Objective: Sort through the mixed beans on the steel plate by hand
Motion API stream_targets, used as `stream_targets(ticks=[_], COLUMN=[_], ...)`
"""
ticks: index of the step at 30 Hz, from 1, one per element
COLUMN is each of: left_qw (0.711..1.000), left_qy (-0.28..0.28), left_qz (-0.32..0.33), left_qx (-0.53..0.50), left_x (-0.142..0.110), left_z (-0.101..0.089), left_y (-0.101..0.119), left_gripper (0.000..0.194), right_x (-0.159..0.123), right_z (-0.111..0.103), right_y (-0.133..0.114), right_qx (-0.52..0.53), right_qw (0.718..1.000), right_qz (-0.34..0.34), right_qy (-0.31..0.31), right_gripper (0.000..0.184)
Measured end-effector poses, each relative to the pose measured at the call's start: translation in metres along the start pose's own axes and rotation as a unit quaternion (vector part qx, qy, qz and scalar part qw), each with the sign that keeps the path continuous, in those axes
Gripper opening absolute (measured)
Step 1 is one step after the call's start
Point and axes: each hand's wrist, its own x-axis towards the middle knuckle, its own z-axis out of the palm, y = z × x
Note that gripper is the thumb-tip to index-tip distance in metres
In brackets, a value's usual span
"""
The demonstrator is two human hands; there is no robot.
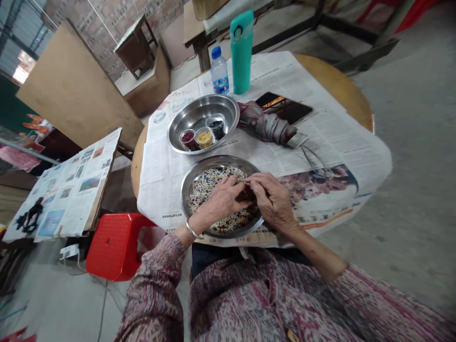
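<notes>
My left hand (223, 199) and my right hand (270, 199) meet low over a round steel plate (223, 162), their fingers curled together around a small dark object (247, 192). Its shape is mostly hidden by my fingers. The plate holds a layer of mixed tiny white, black and red beads or seeds (210, 186). Beyond it, a wider steel basin (203, 123) holds small cups of red (188, 140), yellow (204, 138) and black (216, 127) grains. A metal bangle (193, 231) circles my left wrist.
Newspaper (320, 147) covers a round wooden table (338, 83). On it lie a folded grey umbrella (267, 124) and a dark phone (285, 107), with a teal flask (241, 52) and a plastic water bottle (219, 71) behind. A red stool (116, 247) stands at the left.
</notes>
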Motion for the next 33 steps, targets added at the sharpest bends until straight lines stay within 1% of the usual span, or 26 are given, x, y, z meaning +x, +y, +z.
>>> stream_targets(ticks=[2, 4, 6, 9, 11, 12, 13, 14, 16, 18, 20, 22, 24, 28, 30, 31, 32, 33], left_qw=[1.000, 1.000, 0.999, 0.990, 0.980, 0.974, 0.970, 0.969, 0.975, 0.986, 0.991, 0.989, 0.982, 0.961, 0.943, 0.929, 0.915, 0.899], left_qy=[-0.026, -0.029, -0.002, 0.065, 0.099, 0.107, 0.106, 0.100, 0.079, 0.059, 0.060, 0.097, 0.158, 0.253, 0.304, 0.331, 0.353, 0.367], left_qz=[0.009, -0.007, -0.051, -0.122, -0.170, -0.193, -0.212, -0.221, -0.205, -0.154, -0.107, -0.089, -0.087, -0.093, -0.123, -0.146, -0.171, -0.194], left_qx=[-0.003, 0.001, 0.012, 0.028, 0.042, 0.048, 0.048, 0.042, 0.012, -0.028, -0.055, -0.062, -0.063, -0.068, -0.064, -0.073, -0.098, -0.137], left_x=[-0.016, -0.035, -0.052, -0.070, -0.075, -0.075, -0.073, -0.071, -0.065, -0.058, -0.053, -0.052, -0.054, -0.066, -0.069, -0.070, -0.069, -0.068], left_z=[-0.003, -0.009, -0.015, -0.020, -0.018, -0.016, -0.014, -0.011, -0.005, 0.000, 0.002, 0.001, -0.003, -0.009, -0.008, -0.007, -0.005, -0.003], left_y=[0.001, -0.002, -0.010, -0.022, -0.027, -0.027, -0.026, -0.024, -0.017, -0.008, -0.002, -0.003, -0.011, -0.045, -0.064, -0.072, -0.080, -0.087], left_gripper=[0.012, 0.010, 0.011, 0.012, 0.031, 0.042, 0.049, 0.052, 0.043, 0.030, 0.027, 0.027, 0.026, 0.023, 0.019, 0.016, 0.016, 0.019], right_x=[0.000, 0.000, 0.000, -0.001, -0.001, -0.001, -0.001, -0.001, -0.001, -0.001, -0.001, -0.001, -0.001, -0.003, -0.004, -0.003, -0.002, 0.000], right_z=[0.000, 0.000, 0.000, 0.000, 0.000, 0.000, -0.001, -0.001, -0.002, -0.002, -0.003, -0.003, -0.003, -0.005, -0.006, -0.007, -0.007, -0.007], right_y=[0.000, -0.001, 0.000, 0.000, 0.001, 0.001, 0.001, 0.000, 0.000, -0.001, -0.001, -0.001, -0.001, 0.001, 0.003, 0.003, 0.003, 0.002], right_qx=[-0.002, -0.004, -0.004, -0.001, -0.001, -0.003, -0.005, -0.008, -0.013, -0.018, -0.021, -0.023, -0.028, -0.053, -0.107, -0.146, -0.188, -0.226], right_qw=[1.000, 1.000, 1.000, 1.000, 1.000, 1.000, 1.000, 1.000, 1.000, 1.000, 1.000, 1.000, 0.999, 0.998, 0.991, 0.984, 0.972, 0.958], right_qz=[0.002, 0.001, 0.001, -0.004, -0.011, -0.013, -0.014, -0.014, -0.010, -0.007, -0.007, -0.008, -0.009, -0.027, -0.057, -0.080, -0.107, -0.135], right_qy=[0.001, -0.001, -0.001, 0.000, 0.002, 0.001, 0.000, -0.002, -0.007, -0.008, -0.007, -0.009, -0.013, -0.024, -0.049, -0.067, -0.089, -0.112], right_gripper=[0.026, 0.026, 0.026, 0.025, 0.024, 0.024, 0.024, 0.024, 0.024, 0.025, 0.025, 0.026, 0.026, 0.025, 0.021, 0.019, 0.017, 0.015])
